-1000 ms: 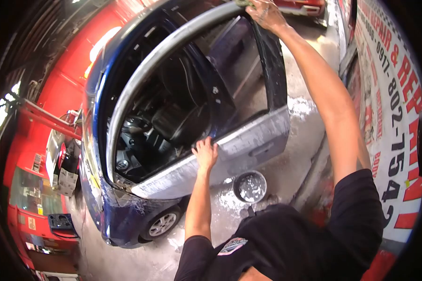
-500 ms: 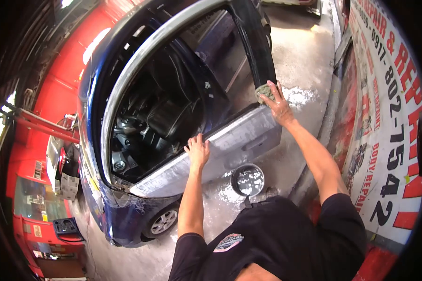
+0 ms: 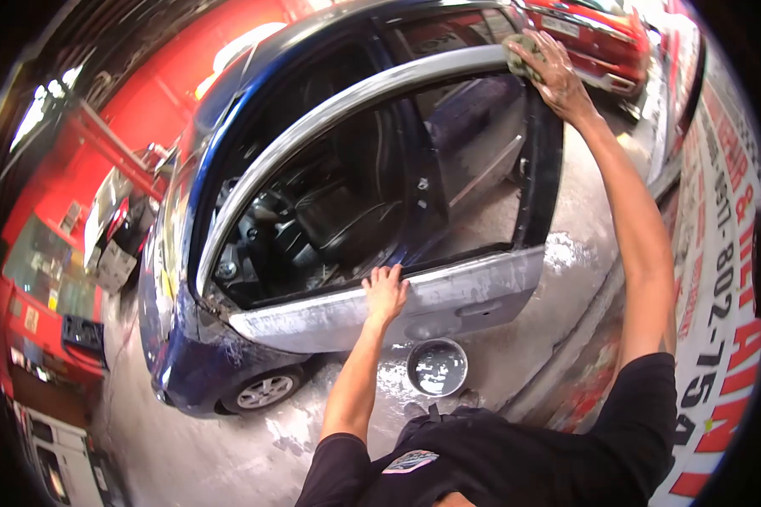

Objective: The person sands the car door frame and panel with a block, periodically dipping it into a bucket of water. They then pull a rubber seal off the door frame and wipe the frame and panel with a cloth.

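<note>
My right hand (image 3: 558,83) is wrapped round a grey-green sponge (image 3: 525,57), pressed to the upper rear corner of the car door's window frame (image 3: 431,66). Sanded and pale grey, the door (image 3: 448,300) stands swung out from the dark blue car (image 3: 207,372), and no glass shows in its window. On the sill of that window my left hand (image 3: 385,293) lies with its fingers stretched out, holding nothing. A dark round basin (image 3: 437,367) with suds or water in it sits on the floor below the door.
Wet patches mark the concrete floor (image 3: 220,452). Along the right runs a printed banner (image 3: 714,253). A red vehicle (image 3: 588,42) stands at the back right, a white one (image 3: 59,456) at the lower left. The car's front wheel (image 3: 266,392) shows below the fender.
My right hand has moved with the sponge from the rear end of the window sill up to the frame's top corner. My left hand stays on the sill. The view has shifted.
</note>
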Tool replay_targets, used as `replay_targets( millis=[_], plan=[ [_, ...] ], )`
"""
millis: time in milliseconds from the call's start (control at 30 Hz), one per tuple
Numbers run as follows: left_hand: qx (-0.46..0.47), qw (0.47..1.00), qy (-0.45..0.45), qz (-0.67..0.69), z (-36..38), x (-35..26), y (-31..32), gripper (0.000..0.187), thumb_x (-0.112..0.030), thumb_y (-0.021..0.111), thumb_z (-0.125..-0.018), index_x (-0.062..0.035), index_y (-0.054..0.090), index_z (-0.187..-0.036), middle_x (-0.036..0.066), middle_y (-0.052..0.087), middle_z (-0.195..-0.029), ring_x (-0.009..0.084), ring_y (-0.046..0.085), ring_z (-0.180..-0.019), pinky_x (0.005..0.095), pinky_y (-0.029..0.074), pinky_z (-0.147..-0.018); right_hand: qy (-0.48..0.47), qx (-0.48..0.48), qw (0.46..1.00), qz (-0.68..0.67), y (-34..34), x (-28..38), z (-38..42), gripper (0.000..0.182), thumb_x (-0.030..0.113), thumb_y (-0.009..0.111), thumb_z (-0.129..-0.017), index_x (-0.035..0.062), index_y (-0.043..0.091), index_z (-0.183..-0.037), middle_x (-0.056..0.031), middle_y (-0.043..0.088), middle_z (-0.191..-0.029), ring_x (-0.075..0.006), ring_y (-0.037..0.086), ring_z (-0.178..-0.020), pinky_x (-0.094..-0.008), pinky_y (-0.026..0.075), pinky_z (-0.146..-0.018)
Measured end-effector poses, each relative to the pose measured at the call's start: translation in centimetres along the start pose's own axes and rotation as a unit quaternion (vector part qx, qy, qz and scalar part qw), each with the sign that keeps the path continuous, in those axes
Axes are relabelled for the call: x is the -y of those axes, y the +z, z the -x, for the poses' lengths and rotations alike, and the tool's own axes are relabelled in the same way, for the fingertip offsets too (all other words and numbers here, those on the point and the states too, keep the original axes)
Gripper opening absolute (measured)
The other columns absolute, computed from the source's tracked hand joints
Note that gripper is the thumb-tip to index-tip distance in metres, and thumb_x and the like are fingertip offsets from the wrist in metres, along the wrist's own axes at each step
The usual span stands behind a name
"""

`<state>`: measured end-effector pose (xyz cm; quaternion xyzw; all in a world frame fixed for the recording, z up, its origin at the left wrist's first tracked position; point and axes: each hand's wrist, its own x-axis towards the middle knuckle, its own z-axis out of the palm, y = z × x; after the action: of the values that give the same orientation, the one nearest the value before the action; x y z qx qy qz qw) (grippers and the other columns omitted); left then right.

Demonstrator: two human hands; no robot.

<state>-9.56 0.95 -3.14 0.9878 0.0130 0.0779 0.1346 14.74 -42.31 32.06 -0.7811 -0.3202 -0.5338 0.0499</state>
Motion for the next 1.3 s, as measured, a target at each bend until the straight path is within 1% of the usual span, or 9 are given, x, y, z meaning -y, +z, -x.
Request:
replay_targets(
  millis=[167, 333, 667, 867, 933, 1033, 1133, 1233, 1300],
  plan=[
    [-0.045, 0.999, 0.019, -0.005, 0.1, 0.1, 0.9, 0.053, -0.037, 0.068, -0.102, -0.0138, 0.059, -0.149, 0.017, 0.062, -0.139, 0.0398, 0.050, -0.141, 0.0666, 0.036, -0.113, -0.120, -0.005, 0.992, 0.043, 3.4, 8.7, -4.8, 0.074, 0.000, 0.066, -0.095, 0.0394, 0.058, -0.157, -0.0084, 0.056, -0.158, -0.0365, 0.055, -0.142, -0.0606, 0.042, -0.123],
    [-0.056, 0.998, 0.016, -0.002, 0.2, 0.5, 1.3, 0.053, -0.037, 0.069, -0.101, -0.0155, 0.058, -0.148, 0.015, 0.062, -0.139, 0.0392, 0.049, -0.143, 0.0726, 0.031, -0.119, -0.246, -0.077, 0.966, -0.024, 7.9, 20.4, -10.9, 0.064, 0.024, 0.074, -0.092, 0.0419, 0.061, -0.152, -0.0075, 0.061, -0.146, -0.0295, 0.065, -0.122, -0.0494, 0.054, -0.109],
    [-0.079, 0.994, 0.068, 0.043, 0.4, 3.5, 0.8, 0.063, -0.039, 0.076, -0.095, -0.0180, 0.058, -0.151, 0.014, 0.061, -0.137, 0.0370, 0.052, -0.140, 0.0798, 0.030, -0.116, -0.360, -0.078, 0.928, -0.052, 16.2, 45.9, -16.4, 0.060, 0.023, 0.068, -0.098, 0.0420, 0.059, -0.154, -0.0118, 0.060, -0.149, -0.0334, 0.064, -0.122, -0.0513, 0.054, -0.103],
    [-0.013, 0.988, 0.136, 0.067, 0.0, 8.1, 0.1, 0.066, -0.038, 0.077, -0.095, -0.0157, 0.058, -0.153, 0.013, 0.064, -0.137, 0.0330, 0.055, -0.136, 0.0606, 0.037, -0.120, -0.408, -0.039, 0.908, -0.084, 20.8, 61.1, -16.9, 0.053, 0.027, 0.064, -0.101, 0.0338, 0.061, -0.154, -0.0137, 0.060, -0.150, -0.0372, 0.062, -0.124, -0.0550, 0.049, -0.106],
    [-0.090, 0.982, 0.149, 0.070, 0.9, 10.8, -0.1, 0.051, -0.031, 0.077, -0.093, -0.0091, 0.066, -0.138, 0.011, 0.067, -0.126, 0.0305, 0.060, -0.126, 0.0486, 0.043, -0.113, -0.422, -0.026, 0.901, -0.099, 22.2, 65.9, -16.6, 0.052, 0.027, 0.064, -0.100, 0.0288, 0.064, -0.152, -0.0160, 0.059, -0.149, -0.0384, 0.060, -0.127, -0.0572, 0.049, -0.107],
    [-0.074, 0.981, 0.149, 0.099, 1.0, 14.9, -0.4, 0.031, -0.023, 0.070, -0.091, -0.0073, 0.074, -0.117, 0.009, 0.072, -0.116, 0.0268, 0.064, -0.118, 0.0417, 0.044, -0.109, -0.445, -0.003, 0.886, -0.126, 24.2, 72.8, -16.3, 0.054, 0.028, 0.064, -0.098, 0.0217, 0.064, -0.151, -0.0195, 0.058, -0.149, -0.0404, 0.059, -0.128, -0.0599, 0.047, -0.110],
    [-0.189, 0.965, 0.147, 0.109, 1.3, 15.3, 0.4, 0.015, -0.019, 0.067, -0.087, -0.0104, 0.074, -0.097, 0.007, 0.072, -0.098, 0.0263, 0.067, -0.102, 0.0408, 0.047, -0.099, -0.464, 0.045, 0.875, -0.135, 25.9, 79.7, -16.0, 0.058, 0.028, 0.067, -0.095, 0.0205, 0.063, -0.152, -0.0201, 0.056, -0.148, -0.0390, 0.057, -0.127, -0.0571, 0.046, -0.110],
    [-0.215, 0.957, 0.138, 0.135, 1.9, 15.6, 2.2, 0.045, -0.021, 0.068, -0.089, -0.0044, 0.071, -0.130, 0.015, 0.069, -0.137, 0.0322, 0.061, -0.134, 0.0527, 0.036, -0.125, -0.487, 0.069, 0.859, -0.141, 27.6, 86.0, -15.6, 0.055, 0.032, 0.065, -0.096, 0.0185, 0.064, -0.149, -0.0186, 0.055, -0.142, -0.0357, 0.055, -0.124, -0.0555, 0.045, -0.106],
    [-0.197, 0.960, 0.134, 0.146, 2.5, 16.0, 2.4, 0.049, -0.023, 0.067, -0.091, -0.0070, 0.067, -0.138, 0.014, 0.061, -0.148, 0.0329, 0.053, -0.144, 0.0557, 0.029, -0.130, -0.476, 0.051, 0.866, -0.147, 28.6, 89.7, -14.9, 0.053, 0.033, 0.065, -0.096, 0.0177, 0.065, -0.147, -0.0185, 0.055, -0.141, -0.0352, 0.054, -0.125, -0.0554, 0.044, -0.106]
  ],
)
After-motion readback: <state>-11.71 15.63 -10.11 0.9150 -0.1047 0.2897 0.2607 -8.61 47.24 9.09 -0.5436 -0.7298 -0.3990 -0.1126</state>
